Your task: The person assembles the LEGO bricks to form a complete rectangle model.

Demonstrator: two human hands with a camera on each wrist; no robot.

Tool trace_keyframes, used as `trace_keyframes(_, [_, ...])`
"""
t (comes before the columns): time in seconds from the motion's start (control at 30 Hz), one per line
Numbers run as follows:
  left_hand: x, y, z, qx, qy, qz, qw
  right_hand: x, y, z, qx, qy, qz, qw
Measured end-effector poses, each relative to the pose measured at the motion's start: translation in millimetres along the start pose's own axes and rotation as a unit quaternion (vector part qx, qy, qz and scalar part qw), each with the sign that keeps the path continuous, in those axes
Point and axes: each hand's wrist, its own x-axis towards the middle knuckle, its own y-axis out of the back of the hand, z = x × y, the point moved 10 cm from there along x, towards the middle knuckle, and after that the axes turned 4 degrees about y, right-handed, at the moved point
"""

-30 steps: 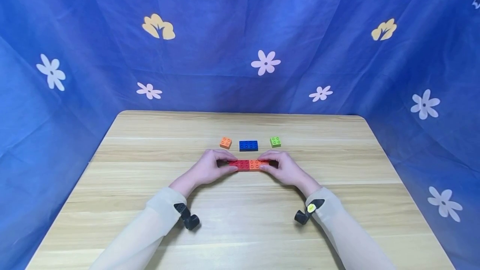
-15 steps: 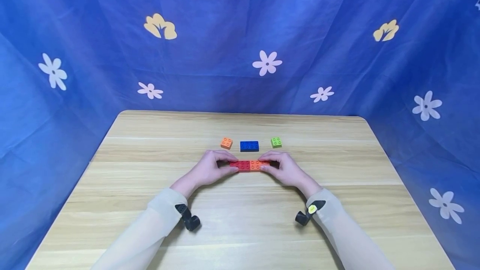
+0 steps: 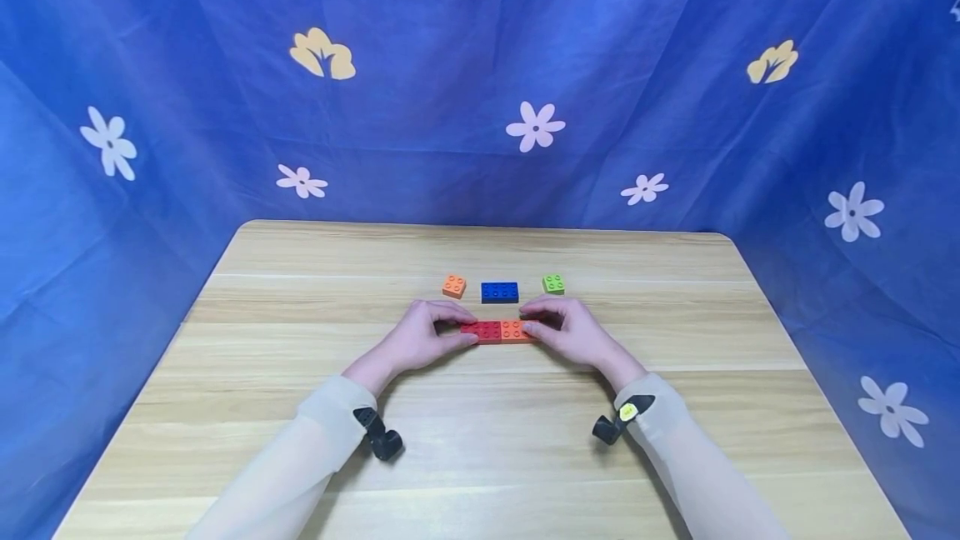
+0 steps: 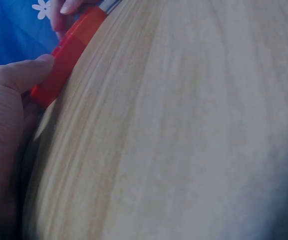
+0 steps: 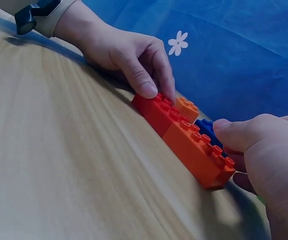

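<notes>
On the table, a red building brick (image 3: 486,332) and an orange building brick (image 5: 196,155) lie end to end in one row, studs up. My left hand (image 3: 422,336) pinches the red brick at its left end, thumb on the near side and fingers on the far side. The right hand (image 3: 576,332) hovers at the orange brick's right end. In the right wrist view, its thumb (image 5: 231,131) and fingers stand apart from that brick and hold nothing.
Behind the row lie a small orange brick (image 3: 453,287), a blue brick (image 3: 499,292) and a small green brick (image 3: 553,284). The wooden table (image 3: 480,457) ends at a blue flowered curtain (image 3: 420,132) on three sides.
My right hand has let go of the orange brick, its fingers spreading and lifting slightly away toward the back. The left hand keeps its pinch on the red brick.
</notes>
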Motion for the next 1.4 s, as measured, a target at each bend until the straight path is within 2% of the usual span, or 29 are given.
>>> trace_keyframes(0.73, [-0.1, 0.2, -3.3, 0.004, -0.004, 0.003, 1.0, 26.8, 12, -5, 0.032, 0.007, 0.021, 0.9992])
trace_keyframes(1.03, [1.3, 1.0, -0.9, -0.002, -0.004, 0.006, 1.0, 40.9, 12, -3, 0.019, 0.002, 0.016, 0.9997])
trace_keyframes(1.27, [-3.0, -0.7, -3.1, 0.004, 0.014, 0.001, 0.9999, 47.6, 1, 7, 0.02, -0.009, -0.004, 0.9998])
trace_keyframes(1.4, [-1.1, 0.8, -0.9, 0.005, 0.011, 0.001, 0.9999, 53.4, 1, 8, 0.003, -0.009, -0.011, 0.9999])
